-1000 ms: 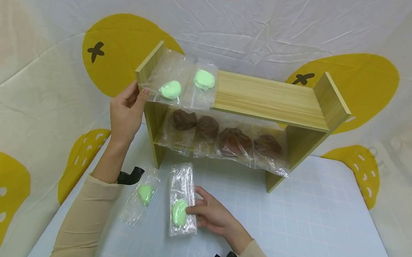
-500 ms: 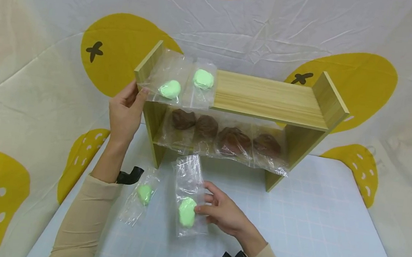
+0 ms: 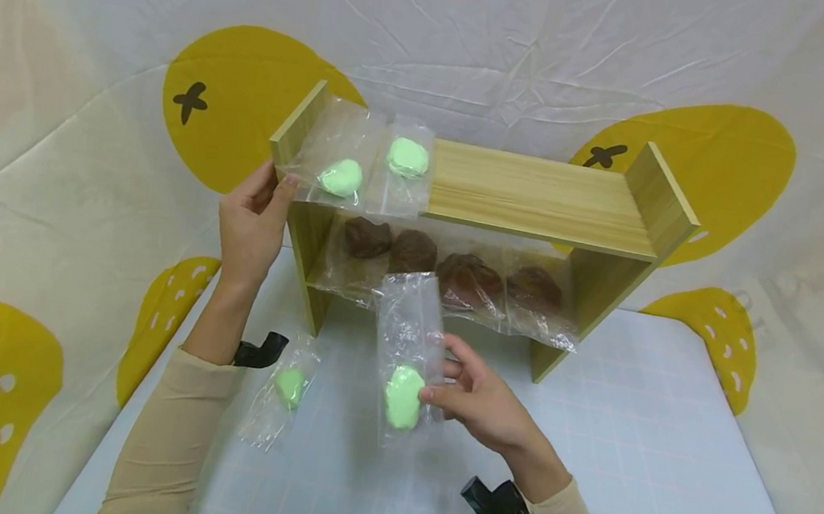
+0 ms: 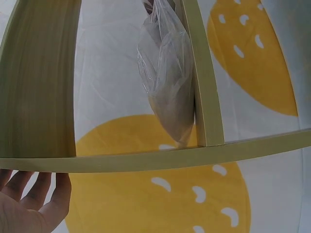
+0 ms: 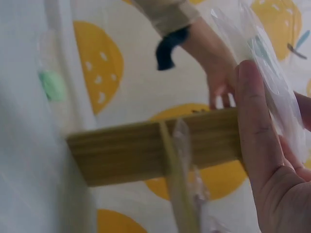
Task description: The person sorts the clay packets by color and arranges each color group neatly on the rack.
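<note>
In the head view my right hand pinches a clear plastic bag with a pale green lump in it. It holds the bag above the table, and the bag overlaps the lower shelf. My left hand rests its fingertips against the outer face of the left side panel of a wooden shelf unit; the left wrist view shows those fingers at the panel. Two bagged green lumps lie on the top shelf's left end, close to the left thumb.
Several bagged dark brown lumps line the lower shelf, their bags hanging over its front edge. Another bagged green lump lies on the table by the left forearm. A cloth with yellow shapes hangs behind.
My right hand has lifted the bag with the green lump off the table and carried it right and toward the shelf unit. The left hand has stayed in place.
</note>
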A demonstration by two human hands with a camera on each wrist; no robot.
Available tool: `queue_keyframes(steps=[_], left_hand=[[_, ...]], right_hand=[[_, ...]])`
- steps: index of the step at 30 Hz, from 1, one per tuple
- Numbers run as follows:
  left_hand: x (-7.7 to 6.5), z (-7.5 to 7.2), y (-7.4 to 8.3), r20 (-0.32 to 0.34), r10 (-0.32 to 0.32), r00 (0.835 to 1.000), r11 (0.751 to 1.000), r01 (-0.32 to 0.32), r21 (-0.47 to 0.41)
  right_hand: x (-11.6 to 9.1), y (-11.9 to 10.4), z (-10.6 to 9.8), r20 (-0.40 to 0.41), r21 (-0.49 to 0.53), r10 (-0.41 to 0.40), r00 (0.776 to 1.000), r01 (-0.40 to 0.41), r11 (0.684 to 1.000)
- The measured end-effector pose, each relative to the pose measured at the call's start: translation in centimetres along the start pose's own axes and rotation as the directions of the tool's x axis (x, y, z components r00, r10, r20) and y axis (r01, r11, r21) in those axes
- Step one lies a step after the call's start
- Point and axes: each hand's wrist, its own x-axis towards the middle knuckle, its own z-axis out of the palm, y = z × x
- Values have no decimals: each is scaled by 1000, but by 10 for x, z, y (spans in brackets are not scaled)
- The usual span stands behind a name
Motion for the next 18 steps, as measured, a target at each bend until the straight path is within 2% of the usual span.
queue_keyframes(steps=[5,10,13,18], left_hand=[[0,-1,-1,0,3,1000,1000,-3,-18],[5,-5,-20,-4,0,1000,1000,0,-22],[8,-6,-29,-5,-1,1000,1000,1,-27],[9,-7,-32,-6,6,1000,999,-6,-31]], right_hand=[[-2,-28,-7,-4,-27,-89,996,89,996],[-2,-58,-13,-11,-60,-178,984,177,982],[3,-76,-16,-7,-76,-239,971,238,968],[15,-106,-21,-24,-112,-301,953,297,948]])
